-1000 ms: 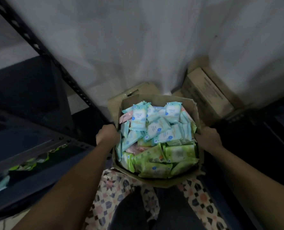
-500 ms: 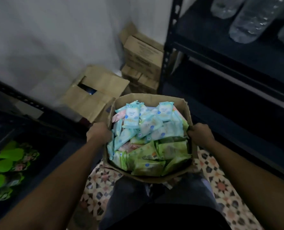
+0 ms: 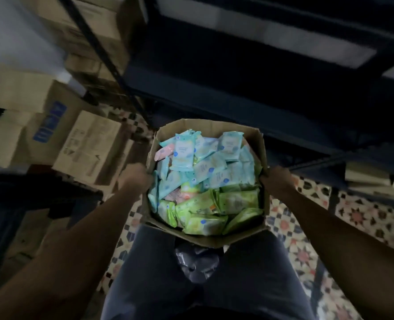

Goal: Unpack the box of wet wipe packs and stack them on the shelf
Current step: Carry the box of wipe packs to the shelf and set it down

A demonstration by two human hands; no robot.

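Grip: left hand (image 3: pixel 137 179) clamps left wall, right hand (image 3: pixel 275 181) clamps right wall of open cardboard box (image 3: pixel 208 127), carried between them above thighs. Wet wipe packs (image 3: pixel 205 181) fill box. Dark metal shelf (image 3: pixel 249 72) directly ahead, beyond box's far edge; both hands equally near.

I see an open brown cardboard box (image 3: pixel 208 128), flaps up, brim-full of soft plastic wet wipe packs (image 3: pixel 205 181): pale blue ones heaped toward 12 o'clock, lime green ones toward 6, a few pink ones at 9 to 10 o'clock.
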